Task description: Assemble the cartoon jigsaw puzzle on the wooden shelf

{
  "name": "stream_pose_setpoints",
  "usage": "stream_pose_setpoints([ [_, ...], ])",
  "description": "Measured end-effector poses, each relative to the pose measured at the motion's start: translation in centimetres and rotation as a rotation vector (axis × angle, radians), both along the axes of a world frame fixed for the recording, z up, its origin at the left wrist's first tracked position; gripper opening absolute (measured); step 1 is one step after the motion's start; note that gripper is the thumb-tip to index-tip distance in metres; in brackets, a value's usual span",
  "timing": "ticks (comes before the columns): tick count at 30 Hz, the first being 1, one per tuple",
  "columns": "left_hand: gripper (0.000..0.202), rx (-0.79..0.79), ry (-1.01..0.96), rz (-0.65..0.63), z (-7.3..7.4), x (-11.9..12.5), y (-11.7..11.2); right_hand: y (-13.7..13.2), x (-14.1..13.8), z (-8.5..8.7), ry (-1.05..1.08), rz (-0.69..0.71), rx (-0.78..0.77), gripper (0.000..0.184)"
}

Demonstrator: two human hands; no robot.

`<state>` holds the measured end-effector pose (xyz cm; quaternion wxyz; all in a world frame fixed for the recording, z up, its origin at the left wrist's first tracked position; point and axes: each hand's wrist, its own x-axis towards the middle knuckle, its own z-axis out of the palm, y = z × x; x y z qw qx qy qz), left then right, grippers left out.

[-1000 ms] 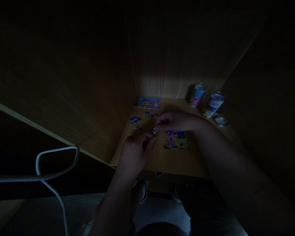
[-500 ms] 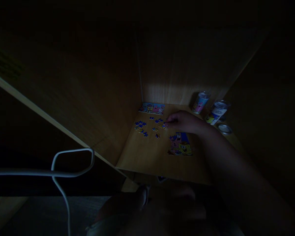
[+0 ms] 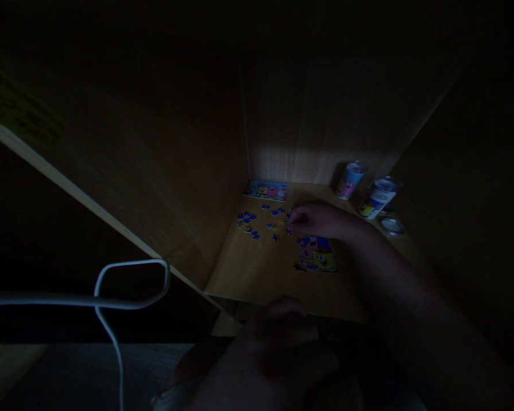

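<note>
- The pieces point(image 3: 246, 217), mostly blue, lay scattered loose on the back left part of the tabletop point(image 3: 261, 274), short of the back edge.
- The right hand point(image 3: 319, 220) reached in from the right, its fingertips bunched at the right end of that scatter and down on or just over a piece. The gloom hid whether they pinched one.
- The left hand point(image 3: 282, 337) hung low in front of the near edge, loosely curled and in deep shadow. Whether it held anything could not be told.
- The puzzle point(image 3: 317, 256), a partly joined colourful patch, lay flat just nearer than the right hand, right of the tabletop's middle.
- A card point(image 3: 268, 189) with a cartoon picture lay flat against the back edge, near the back left corner.
- A pink tube point(image 3: 350, 180) stood at the back right, with a white tube point(image 3: 379, 197) just beside it to the right.
- A round lid point(image 3: 393, 226) lay flat near the right edge, just in front of the white tube.
- A white cable point(image 3: 111, 297) looped across the dark lower left, off the tabletop.
</note>
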<state>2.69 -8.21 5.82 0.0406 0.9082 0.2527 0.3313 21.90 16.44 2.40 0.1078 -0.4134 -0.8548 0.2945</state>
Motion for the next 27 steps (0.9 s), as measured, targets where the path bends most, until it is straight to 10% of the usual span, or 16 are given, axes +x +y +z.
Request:
stream_pose_setpoints([
  [16, 0.019, -0.136, 0.085, -0.116, -6.0, 2.6, 0.0, -1.1, -2.4, -1.7, 0.026, 0.133, 0.004, 0.01],
  [27, 0.092, -0.294, 0.341, 0.521, -6.8, 5.2, 0.3, -1.5, 0.9, 2.8, -0.074, 0.256, -0.491, 0.035],
])
